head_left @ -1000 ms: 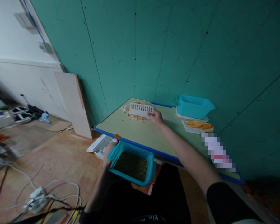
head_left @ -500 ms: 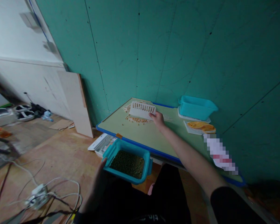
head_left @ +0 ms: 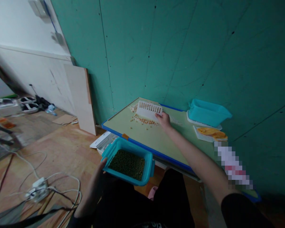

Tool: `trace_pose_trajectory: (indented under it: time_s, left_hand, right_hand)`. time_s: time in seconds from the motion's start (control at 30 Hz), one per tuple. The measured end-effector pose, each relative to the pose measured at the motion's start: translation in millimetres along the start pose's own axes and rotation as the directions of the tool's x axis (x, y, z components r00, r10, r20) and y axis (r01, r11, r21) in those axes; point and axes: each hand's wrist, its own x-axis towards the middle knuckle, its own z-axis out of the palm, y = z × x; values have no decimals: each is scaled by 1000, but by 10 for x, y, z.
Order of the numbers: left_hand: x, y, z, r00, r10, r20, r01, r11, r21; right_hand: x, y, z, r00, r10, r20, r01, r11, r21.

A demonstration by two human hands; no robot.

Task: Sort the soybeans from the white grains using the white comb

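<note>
My left hand [head_left: 101,167] grips the left side of a teal plastic container [head_left: 149,166], held in front of the table's near edge above my lap. Small dark green beans [head_left: 127,163] cover its bottom. Over the table, my right hand [head_left: 164,119] pinches the right end of a white plastic piece [head_left: 144,113] with a row of slots along its upper edge. This piece stands tilted among scattered yellowish kernels [head_left: 146,121]. Pale crumbs or grains lie behind it and to its right; its lower edge's contact with the tabletop cannot be made out.
The green-topped table [head_left: 142,137] has a blue edge and stands against a green wall. At its right are a second teal container [head_left: 207,112] on a white base, a yellow cloth-like item [head_left: 212,133] and a blurred-out packet [head_left: 234,164]. Cables and a power strip [head_left: 39,190] lie on the floor.
The view has turned slightly left, so the table and wall appear further right. The container has moved a little left relative to the table. Both hands keep their holds.
</note>
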Motion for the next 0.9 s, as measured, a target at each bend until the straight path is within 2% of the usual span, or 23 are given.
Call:
trace_pose_trajectory:
  time_s: [0.13, 0.33, 0.47, 0.6, 0.9]
  left_hand:
    - [59, 67, 32, 995, 17, -98, -14, 999, 28]
    - [106, 65, 22, 997, 41, -62, -39, 999, 33]
    - [54, 72, 52, 997, 11, -75, -9, 1000, 29]
    - [-4, 102, 104, 998, -62, -25, 62, 998, -18]
    - [-22, 84, 84, 997, -77, -14, 77, 997, -17]
  right_hand:
    - [86, -41, 116, 995, 21, 94, -28, 997, 66]
    - [209, -140, 217, 982, -4, 190, -20, 992, 125]
    - [268, -197, 204, 962, -16, 272, -36, 982, 186]
    - [282, -214, 182, 948, -6, 317, -66, 974, 216]
    - [130, -228, 16, 899, -67, 432, -86, 942, 326]
